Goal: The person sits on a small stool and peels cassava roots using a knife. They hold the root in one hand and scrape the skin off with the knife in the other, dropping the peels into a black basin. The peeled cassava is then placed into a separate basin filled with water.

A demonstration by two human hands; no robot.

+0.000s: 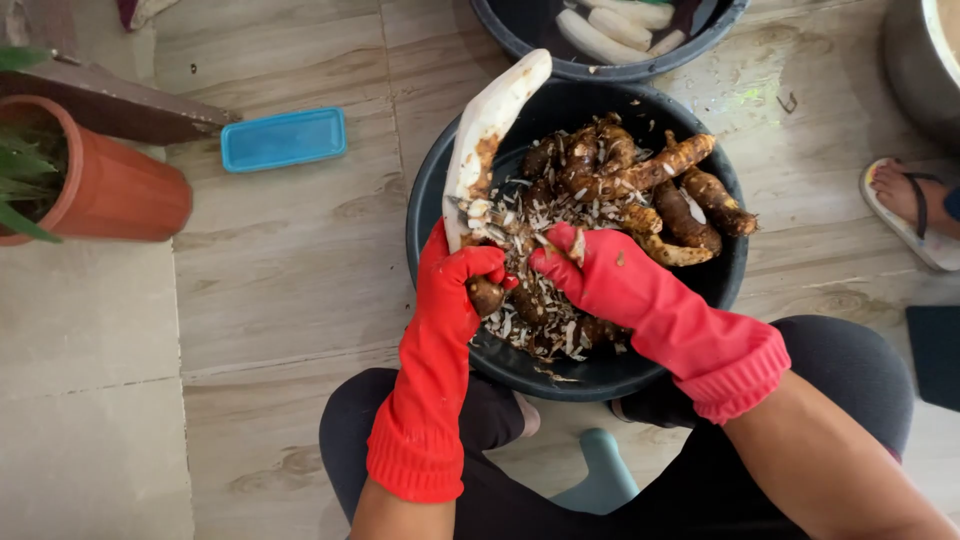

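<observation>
**Root Being Peeled Over a Dark Basin**

A long root [487,140], already mostly stripped to its white flesh, is being gripped at its lower, still-brown end by the left hand [462,277], which is clenched around it in a red rubber glove. The root is being held tilted, its pale tip rising up and to the right past the rim of the dark basin [425,215]. The right hand [592,268], also gloved in red, is being held just beside the left, its fingers curled over something small at the root's base; what is being grasped there cannot be told.

Beneath both hands, peel shavings [520,250] are lying heaped in the basin, and unpeeled brown roots [650,190] are piled toward its far right side. A second basin [520,30] with peeled white roots [605,35] is standing just beyond the first, at the top edge. A blue lid [284,138] is lying on the tiled floor to the left, near a terracotta pot [125,190]. Another person's sandalled foot [915,205] is resting at the right.
</observation>
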